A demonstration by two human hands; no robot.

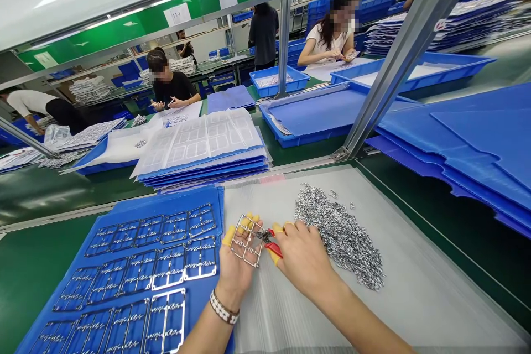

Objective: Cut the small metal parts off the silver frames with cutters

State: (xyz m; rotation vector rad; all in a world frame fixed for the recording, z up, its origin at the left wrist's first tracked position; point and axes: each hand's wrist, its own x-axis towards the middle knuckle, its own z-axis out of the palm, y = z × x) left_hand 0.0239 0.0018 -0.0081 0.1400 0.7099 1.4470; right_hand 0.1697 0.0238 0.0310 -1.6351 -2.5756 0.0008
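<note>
My left hand, with yellow coverings on its fingertips, grips a silver sprue frame that carries small lettering-like parts. In my right hand is a pair of red-handled nippers, its fingers wrapped round the handles. The dark jaws reach the right side of the frame; whether they bite on a part cannot be made out. Right of my hands a pile of small silver pieces lies on a translucent sheet. Similar sprue frames lie in rows on a blue sheet to the left.
Beyond the bench's metal edge stands a stack of blue and white sheets. A slanted metal post rises behind the pile. Blue boards lie at the right. Several co-workers sit or stand farther back, near blue trays.
</note>
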